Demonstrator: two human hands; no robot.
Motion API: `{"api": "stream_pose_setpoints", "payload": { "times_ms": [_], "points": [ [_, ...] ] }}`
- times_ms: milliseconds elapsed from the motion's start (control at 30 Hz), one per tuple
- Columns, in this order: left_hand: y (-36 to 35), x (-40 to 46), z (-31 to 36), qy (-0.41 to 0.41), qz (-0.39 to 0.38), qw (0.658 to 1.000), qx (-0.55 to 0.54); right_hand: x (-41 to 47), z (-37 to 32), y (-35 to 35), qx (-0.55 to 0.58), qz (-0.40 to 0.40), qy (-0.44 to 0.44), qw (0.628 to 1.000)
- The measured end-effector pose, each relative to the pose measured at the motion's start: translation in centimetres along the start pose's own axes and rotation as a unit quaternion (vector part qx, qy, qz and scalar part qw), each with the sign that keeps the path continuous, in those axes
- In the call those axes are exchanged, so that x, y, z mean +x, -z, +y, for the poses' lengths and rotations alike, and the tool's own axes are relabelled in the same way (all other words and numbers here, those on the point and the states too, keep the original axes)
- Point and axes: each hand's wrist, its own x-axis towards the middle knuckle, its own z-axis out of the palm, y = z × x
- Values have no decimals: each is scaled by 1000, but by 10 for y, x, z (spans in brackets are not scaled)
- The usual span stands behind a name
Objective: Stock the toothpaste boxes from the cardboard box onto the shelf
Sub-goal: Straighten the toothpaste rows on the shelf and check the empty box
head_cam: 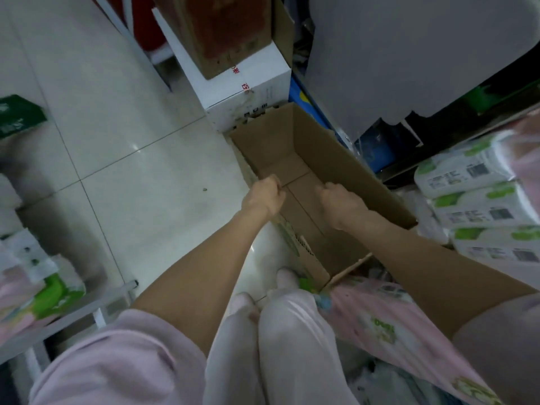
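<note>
Down on the white tiled floor (122, 159), between the shelving on either side, stands the open cardboard box (318, 147), long and narrow, its flaps up and its brown bottom bare as far as the view reaches; no toothpaste boxes show inside it. Both arms reach down from the lower edge of the view. The left hand (264, 197) is curled round the top edge of the box's left wall, gripping it. The right hand (339, 200) is down inside the box with its fingers curled under; it seems to be holding the box wall or a bottom flap, but the blur and the angle hide what the fingers close on, so I cannot tell.

Just beyond the far end of the cardboard box sits a white carton (251, 92) with red and black print, and a brown carton (228, 33) with a dark red panel rests on top of it. On the right, stacked packs of tissue (473, 182) in white and green wrapping lie on a low shelf, close beside the box's right wall. Pink patterned packs (380, 323) lie at the near right. On the left, more green and white packs (55, 293) sit on a metal rack. The person wears pale pink sleeves and light trousers (295, 346).
</note>
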Motion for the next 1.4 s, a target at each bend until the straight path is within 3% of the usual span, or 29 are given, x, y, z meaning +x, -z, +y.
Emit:
{"api": "stream_pose_setpoints", "payload": {
  "times_ms": [267, 367, 500, 600, 700, 767, 967, 1200, 1400],
  "points": [
    [0, 91, -34, 95, 14, 994, -59, 95, -31, -20, 208, 12, 19, 978],
    [-12, 127, -59, 145, -24, 977, -153, 130, -48, -39, 245, -4, 30, 969],
    [-37, 158, -91, 167, -85, 921, -341, 168, -72, -67, 240, -38, 40, 969],
    [-47, 173, -105, 162, -72, 933, -314, 188, -78, -89, 231, -51, 18, 971],
    [-55, 190, -124, 140, 42, 976, -163, 199, -80, -107, 244, -69, 22, 967],
    [-61, 195, -139, 123, 82, 981, -128, 210, -87, -118, 248, -84, 33, 965],
    [-67, 200, -157, 134, -21, 924, -357, 236, -99, -135, 217, -38, 50, 974],
    [-56, 224, -148, 121, 41, 911, -393, 257, -96, -115, 187, 19, 69, 980],
    [-51, 236, -144, 126, 8, 901, -414, 263, -95, -110, 190, 30, 53, 980]
  ]
}}
